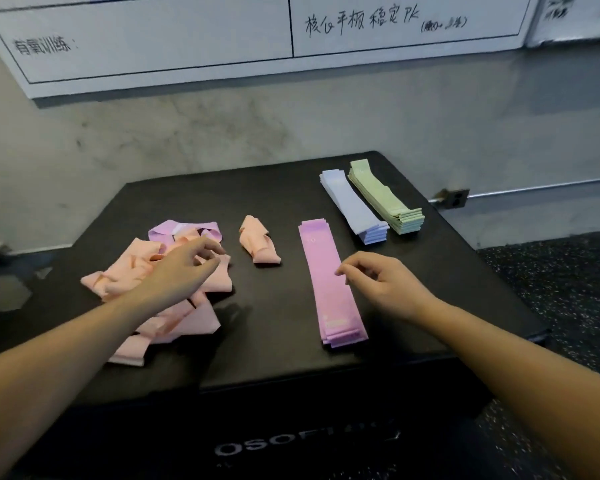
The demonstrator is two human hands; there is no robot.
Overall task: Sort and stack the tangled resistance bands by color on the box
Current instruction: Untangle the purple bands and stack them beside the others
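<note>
On the black box (pixel 278 306) a tangled heap of peach bands (pixel 125 275) lies at the left, with one purple band (pixel 174 228) tangled at its far side. My left hand (pixel 184 265) hovers over this heap, fingers loosely spread, holding nothing. A single crumpled peach band (pixel 260 244) lies apart in the middle. A neat purple stack (pixel 329 289) lies right of centre. My right hand (pixel 381 282) rests at its right edge with fingers loosely curled and empty. A lavender-blue stack (pixel 352 206) and a green stack (pixel 385 197) sit at the far right.
A grey wall with a white board (pixel 222 36) stands behind the box. Speckled dark floor (pixel 568 289) lies to the right. The box's front edge is near me, with bare black surface between the heap and the purple stack.
</note>
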